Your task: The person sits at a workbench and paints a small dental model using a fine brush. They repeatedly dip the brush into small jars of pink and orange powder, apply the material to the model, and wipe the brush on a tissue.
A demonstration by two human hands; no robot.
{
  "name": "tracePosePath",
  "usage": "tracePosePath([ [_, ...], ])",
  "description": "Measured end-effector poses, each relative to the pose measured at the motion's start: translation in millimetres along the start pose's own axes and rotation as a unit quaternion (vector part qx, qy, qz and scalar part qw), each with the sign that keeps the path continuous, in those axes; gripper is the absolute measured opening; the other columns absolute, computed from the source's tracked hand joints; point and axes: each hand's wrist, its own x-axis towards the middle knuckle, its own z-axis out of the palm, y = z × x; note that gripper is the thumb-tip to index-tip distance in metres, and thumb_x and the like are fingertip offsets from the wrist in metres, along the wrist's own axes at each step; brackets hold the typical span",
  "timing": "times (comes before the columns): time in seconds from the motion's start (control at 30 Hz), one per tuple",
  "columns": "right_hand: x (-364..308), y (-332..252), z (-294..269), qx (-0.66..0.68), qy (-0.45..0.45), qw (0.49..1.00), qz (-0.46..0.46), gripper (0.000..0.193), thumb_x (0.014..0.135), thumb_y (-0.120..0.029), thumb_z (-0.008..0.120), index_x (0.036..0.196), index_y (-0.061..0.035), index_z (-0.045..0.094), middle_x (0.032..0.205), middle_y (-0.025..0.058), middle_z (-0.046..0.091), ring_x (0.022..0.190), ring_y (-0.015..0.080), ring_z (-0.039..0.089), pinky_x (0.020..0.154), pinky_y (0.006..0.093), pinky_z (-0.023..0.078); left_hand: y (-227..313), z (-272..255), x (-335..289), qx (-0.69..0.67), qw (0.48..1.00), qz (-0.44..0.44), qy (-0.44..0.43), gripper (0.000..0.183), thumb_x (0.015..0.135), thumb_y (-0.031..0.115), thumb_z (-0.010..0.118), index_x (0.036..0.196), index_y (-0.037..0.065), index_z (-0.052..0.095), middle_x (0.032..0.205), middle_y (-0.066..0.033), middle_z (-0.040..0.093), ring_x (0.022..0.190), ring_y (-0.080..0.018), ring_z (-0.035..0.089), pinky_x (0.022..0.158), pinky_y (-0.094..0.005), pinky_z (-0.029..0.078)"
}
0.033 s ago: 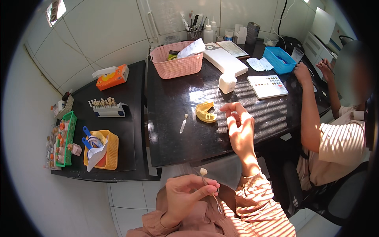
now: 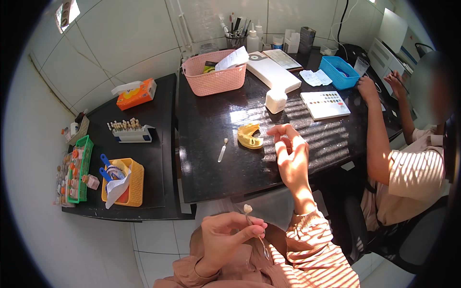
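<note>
My left hand point(image 2: 228, 237), low in front of my body, pinches a thin metal holder point(image 2: 265, 247) between thumb and fingertips. At the holder's upper end sits a small cream-white tooth crown point(image 2: 248, 209). My right hand point(image 2: 293, 153) is over the table's near part, fingers loosely bent and apart, with nothing visible in them. Just left of its fingertips stands a yellow dental arch model point(image 2: 248, 137). Further left on the black table lies a shade tab point(image 2: 223, 151), a tooth-shaped tip on a pale stick.
A white bottle point(image 2: 276, 101), pink basket point(image 2: 214, 79), white box point(image 2: 273, 72) and white colour chart point(image 2: 325, 105) stand behind. On the left table are a shade guide point(image 2: 132, 133), yellow basket point(image 2: 137, 185) and green rack point(image 2: 86, 165). Another person's arm point(image 2: 378, 139) rests at right.
</note>
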Motion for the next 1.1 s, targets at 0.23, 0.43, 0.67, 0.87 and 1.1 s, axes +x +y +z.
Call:
tracePosePath([
  [0.23,0.8,0.1,-2.4,-0.008,-0.017,1.000,0.019,0.026,0.081,0.010,0.047,0.097,-0.0025,0.063,0.080,0.0028,0.057,0.061,0.0085,0.046,0.057,0.0263,0.039,1.9,4.0,1.8,0.015,1.000,-0.014,0.018,0.016,0.090,0.006,0.067,0.088,-0.010,0.065,0.082,-0.0221,0.070,0.067,-0.0231,0.070,0.062,-0.0329,0.061],
  [0.43,0.2,-0.7,0.7,0.011,0.001,1.000,0.002,0.030,0.077,0.009,0.042,0.093,-0.0016,0.065,0.075,-0.0018,0.048,0.064,0.0034,0.039,0.058,0.0205,0.034,-0.6,1.4,4.0,-0.003,1.000,-0.030,-0.008,0.029,0.098,0.021,0.059,0.093,-0.007,0.064,0.077,-0.0149,0.069,0.061,-0.0167,0.065,0.051,-0.0243,0.053],
  [0.67,1.1,-0.7,-2.1,0.002,-0.009,1.000,0.010,0.027,0.080,0.010,0.045,0.096,-0.0018,0.063,0.079,0.0018,0.055,0.062,0.0066,0.043,0.058,0.0241,0.038,-4.0,1.7,7.6,-0.121,0.989,-0.089,-0.015,0.034,0.104,0.030,0.042,0.080,0.007,0.048,0.060,-0.0018,0.049,0.050,-0.0133,0.048,0.055,-0.0294,0.050],
  [0.87,1.3,2.5,1.4,0.012,-0.002,1.000,-0.002,0.029,0.078,0.009,0.042,0.093,-0.0010,0.064,0.076,-0.0023,0.048,0.063,0.0024,0.038,0.059,0.0193,0.033,-11.6,-0.1,10.8,-0.328,0.935,-0.099,-0.095,0.035,0.103,0.032,0.038,0.073,0.013,0.037,0.077,-0.0025,0.044,0.058,-0.0156,0.044,0.054,-0.0303,0.048],
  [1.1,0.8,-2.3,-2.9,-0.009,-0.018,1.000,0.017,0.026,0.079,0.010,0.046,0.096,-0.0015,0.063,0.081,0.0047,0.056,0.061,0.0091,0.044,0.059,0.0261,0.040,-7.4,-10.8,7.6,-0.349,0.912,-0.049,-0.210,0.039,0.103,0.032,0.038,0.073,0.008,0.040,0.086,-0.0077,0.045,0.059,-0.0175,0.047,0.043,-0.0289,0.049],
])
